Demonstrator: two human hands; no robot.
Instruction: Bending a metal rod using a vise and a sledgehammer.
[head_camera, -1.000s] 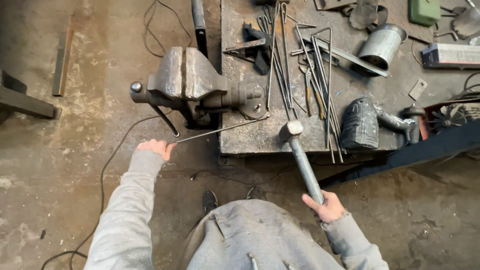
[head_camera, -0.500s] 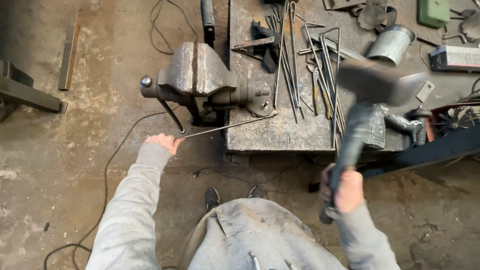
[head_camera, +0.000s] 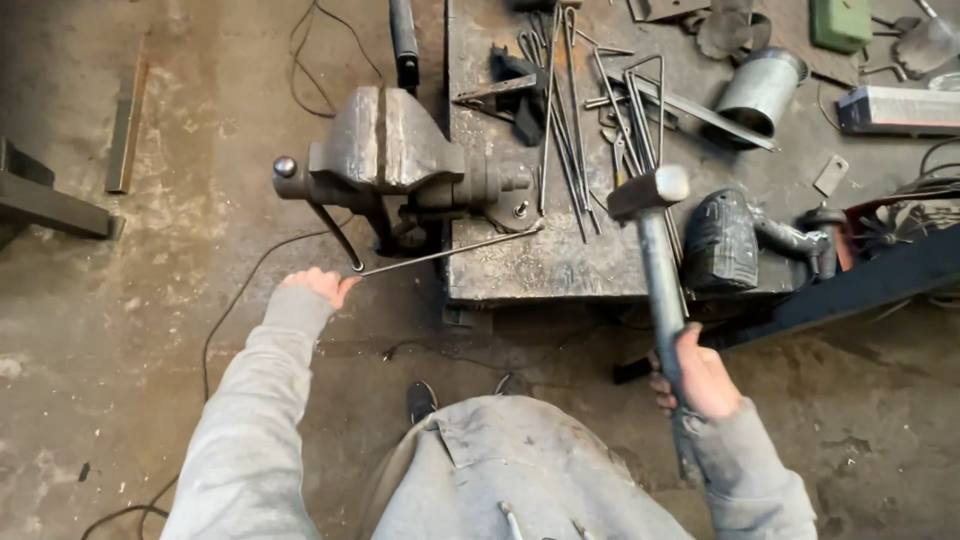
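My left hand (head_camera: 318, 287) grips the near end of a thin steel rod (head_camera: 450, 251) that runs up and right onto the steel workbench (head_camera: 530, 270), just below the heavy bench vise (head_camera: 385, 150). My right hand (head_camera: 697, 372) is closed around the metal handle of a sledge hammer (head_camera: 650, 190), whose head hangs above the bench's right half, over a bundle of bent rods (head_camera: 570, 120). The vise jaws look shut, with its handle bar sticking out to the left.
On the bench lie an angle grinder (head_camera: 740, 240), a galvanised metal can (head_camera: 760, 90), a flat bar and a green box (head_camera: 842, 22). A dark steel beam (head_camera: 860, 285) slants at the right. Cables trail over the concrete floor (head_camera: 150, 300). My shoes show below.
The hammer rose from resting on the bench, swung high toward the camera, and now its head is lower again over the bench. My left hand stayed on the rod.
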